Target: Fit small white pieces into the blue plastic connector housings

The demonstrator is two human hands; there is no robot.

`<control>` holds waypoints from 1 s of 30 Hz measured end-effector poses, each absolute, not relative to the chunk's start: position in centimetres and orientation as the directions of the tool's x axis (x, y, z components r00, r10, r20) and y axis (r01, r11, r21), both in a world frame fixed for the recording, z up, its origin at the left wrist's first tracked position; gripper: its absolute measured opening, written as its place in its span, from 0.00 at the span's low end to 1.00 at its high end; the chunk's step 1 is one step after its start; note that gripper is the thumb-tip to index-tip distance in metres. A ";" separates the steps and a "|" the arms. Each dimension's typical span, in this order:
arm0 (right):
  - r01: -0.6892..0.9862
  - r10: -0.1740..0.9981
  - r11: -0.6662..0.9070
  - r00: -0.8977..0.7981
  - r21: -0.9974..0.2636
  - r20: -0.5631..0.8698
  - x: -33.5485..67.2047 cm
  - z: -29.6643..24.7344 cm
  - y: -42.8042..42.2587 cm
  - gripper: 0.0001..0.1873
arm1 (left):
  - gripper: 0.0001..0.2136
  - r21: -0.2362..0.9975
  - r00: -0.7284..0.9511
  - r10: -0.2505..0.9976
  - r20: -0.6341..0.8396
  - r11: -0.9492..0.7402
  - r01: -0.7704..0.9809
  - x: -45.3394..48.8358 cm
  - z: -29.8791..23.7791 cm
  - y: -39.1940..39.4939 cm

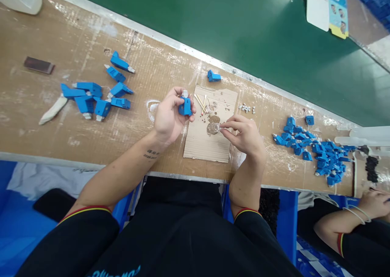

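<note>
My left hand (170,116) is closed on a blue plastic part (185,107) with a pale grey tip pointing up, held just left of a cardboard sheet (207,152). My right hand (243,133) pinches the edge of a small clear round cup-like piece (215,127) over a wet brown stain on the sheet. Whether that piece rests on the cardboard, I cannot tell. Several cotton swabs (201,103) lie on the sheet's upper part. To its right sits a little cluster of small grey pieces (244,107). A single blue part (214,76) lies beyond the sheet.
A loose group of blue parts (83,103) lies left, beside a white tool-like piece (54,110) and a dark brown block (39,65). A larger pile of blue parts (327,157) is at right. Behind runs a green surface (213,21). Another person's arm (344,224) is at lower right.
</note>
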State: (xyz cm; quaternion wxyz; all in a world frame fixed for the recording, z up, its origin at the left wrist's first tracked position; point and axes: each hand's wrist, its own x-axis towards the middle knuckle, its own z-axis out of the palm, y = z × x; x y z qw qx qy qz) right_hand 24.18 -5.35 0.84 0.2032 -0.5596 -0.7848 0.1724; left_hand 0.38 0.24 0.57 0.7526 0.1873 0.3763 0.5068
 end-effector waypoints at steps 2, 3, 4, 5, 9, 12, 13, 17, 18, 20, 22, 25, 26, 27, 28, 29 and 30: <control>0.782 0.938 0.347 -0.300 -0.517 0.174 24.3 1.1 -5.5 0.07 | 0.06 0.679 0.196 0.906 -0.375 0.413 -0.608 0.3 0.5 0.3; 0.764 0.930 0.367 -0.296 -0.530 0.217 24.3 1.2 -5.5 0.06 | 0.06 0.690 0.197 0.909 -0.366 0.407 -0.598 0.3 0.5 0.3; 0.744 0.920 0.388 -0.281 -0.545 0.272 24.3 1.4 -5.6 0.06 | 0.07 0.703 0.205 0.915 -0.349 0.400 -0.588 0.3 0.4 0.2; 0.719 0.907 0.409 -0.253 -0.561 0.337 24.3 1.6 -5.7 0.05 | 0.07 0.716 0.220 0.920 -0.324 0.391 -0.579 0.3 0.4 0.1; 0.581 0.790 0.515 -0.037 -0.630 0.612 23.1 1.7 -5.8 0.02 | 0.12 0.734 0.384 0.905 -0.181 0.384 -0.560 0.5 0.0 -0.6; 0.479 0.727 0.569 0.087 -0.668 0.681 21.5 1.1 -5.7 0.04 | 0.20 0.718 0.532 0.842 -0.096 0.429 -0.548 0.9 -0.5 -1.4; 0.457 0.738 0.563 0.097 -0.689 0.667 21.0 0.8 -5.7 0.05 | 0.22 0.712 0.564 0.822 -0.083 0.445 -0.543 1.0 -0.7 -1.7; 0.429 0.856 0.445 0.052 -0.786 0.514 19.8 0.0 -5.9 0.09 | 0.24 0.714 0.601 0.794 -0.094 0.474 -0.515 1.4 -1.1 -2.2; 0.422 0.874 0.425 0.040 -0.801 0.485 19.6 -0.1 -5.9 0.09 | 0.24 0.721 0.595 0.797 -0.102 0.471 -0.508 1.4 -1.1 -2.3; 0.400 0.886 0.416 0.022 -0.817 0.462 19.4 -0.2 -6.0 0.08 | 0.24 0.732 0.582 0.806 -0.109 0.461 -0.502 1.4 -1.0 -2.3; 0.394 0.887 0.420 0.012 -0.818 0.461 19.3 -0.1 -6.0 0.07 | 0.24 0.737 0.575 0.812 -0.104 0.451 -0.504 1.3 -1.0 -2.2; 0.389 0.866 0.465 -0.013 -0.795 0.500 19.2 0.2 -5.9 0.04 | 0.24 0.741 0.575 0.813 -0.098 0.445 -0.503 1.3 -0.8 -2.1; 0.375 0.852 0.491 -0.021 -0.786 0.523 19.1 0.4 -5.9 0.03 | 0.23 0.742 0.577 0.811 -0.099 0.446 -0.500 1.3 -0.8 -2.1; 0.355 0.837 0.519 -0.027 -0.778 0.547 19.1 0.5 -5.8 0.04 | 0.23 0.742 0.580 0.808 -0.100 0.449 -0.497 1.2 -0.8 -2.1; 0.334 0.823 0.543 -0.032 -0.770 0.567 19.0 0.6 -5.8 0.06 | 0.23 0.741 0.584 0.805 -0.102 0.453 -0.496 1.2 -0.9 -2.1; 0.318 0.814 0.558 -0.034 -0.766 0.579 19.0 0.7 -5.8 0.08 | 0.23 0.739 0.588 0.803 -0.101 0.456 -0.496 1.2 -0.9 -2.1; 0.309 0.810 0.565 -0.035 -0.765 0.585 19.0 0.8 -5.8 0.09 | 0.23 0.735 0.590 0.801 -0.100 0.459 -0.499 1.3 -0.9 -2.1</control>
